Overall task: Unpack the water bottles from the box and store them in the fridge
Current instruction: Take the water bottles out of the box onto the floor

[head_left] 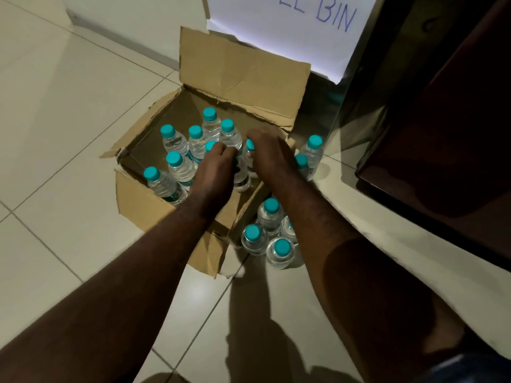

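Note:
An open cardboard box (143, 201) sits on the tiled floor with several clear water bottles with teal caps (177, 167) standing inside. Both my hands reach into its right half. My left hand (217, 167) curls its fingers around the neck of a bottle in the box (209, 145). My right hand (266, 153) grips another bottle (250, 156) just beside it. More bottles (276, 239) stand on the floor right of the box, and two others (313, 150) stand further back. The held bottles' bodies are mostly hidden by my hands.
A dark brown door or cabinet panel (442, 120) stands at the right, close to the box. A white paper sheet with blue lettering (290, 31) hangs behind the box's raised flap (237, 70). Pale floor tiles (55, 120) spread to the left.

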The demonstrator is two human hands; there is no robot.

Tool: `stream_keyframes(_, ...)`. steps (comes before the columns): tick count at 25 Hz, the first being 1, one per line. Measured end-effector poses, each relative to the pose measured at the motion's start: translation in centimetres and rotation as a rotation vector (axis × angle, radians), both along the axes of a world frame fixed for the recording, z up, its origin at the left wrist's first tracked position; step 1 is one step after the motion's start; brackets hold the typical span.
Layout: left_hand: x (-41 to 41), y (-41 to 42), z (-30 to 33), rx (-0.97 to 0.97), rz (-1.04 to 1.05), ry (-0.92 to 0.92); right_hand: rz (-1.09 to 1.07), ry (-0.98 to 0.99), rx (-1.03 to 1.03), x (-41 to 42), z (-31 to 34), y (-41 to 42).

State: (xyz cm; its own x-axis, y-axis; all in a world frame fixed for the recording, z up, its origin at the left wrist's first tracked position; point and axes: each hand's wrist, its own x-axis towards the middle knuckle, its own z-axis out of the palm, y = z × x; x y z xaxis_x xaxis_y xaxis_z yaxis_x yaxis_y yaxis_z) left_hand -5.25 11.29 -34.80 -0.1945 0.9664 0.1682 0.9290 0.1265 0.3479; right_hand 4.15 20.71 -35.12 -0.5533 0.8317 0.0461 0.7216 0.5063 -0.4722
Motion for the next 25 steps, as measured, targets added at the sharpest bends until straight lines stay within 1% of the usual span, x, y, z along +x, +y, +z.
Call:
stream_keyframes(3,-0.6,-0.8,2.2,0.041,0.025,0.048,-0.007,0.043,0.074,0.8,2.2,0.4)
stream_keyframes(7,-0.8,-0.6,7.3,0.117,0.053,0.034,-0.061,0.131,0.087,3.3,9.1,2.1)
stream_keyframes(11,1.3,0.6,12.3,0.215,-0.024,-0.054,-0.148,0.253,0.136,7.5,15.6,2.5)
stream_keyframes(14,4.2,2.1,13.7,0.223,-0.102,-0.106,-0.217,0.225,0.172,10.1,18.0,2.3)
stream_keyframes(17,7.3,3.5,12.6,0.213,-0.175,-0.129,-0.278,0.15,0.164,11.9,17.5,2.4)
stream_keyframes(19,9.0,3.9,11.2,0.2,-0.215,-0.159,-0.316,0.111,0.129,12.5,16.0,2.4)
stream_keyframes(21,10.4,4.0,9.6,0.174,-0.256,-0.142,-0.339,0.077,0.092,12.8,14.1,2.5)
stream_keyframes(23,11.3,4.1,7.9,0.115,-0.251,-0.135,-0.345,0.044,0.051,13.1,11.8,2.6)
stream_keyframes(25,11.9,4.4,6.2,0.004,-0.202,-0.181,-0.346,0.008,0.013,13.1,9.3,2.8)
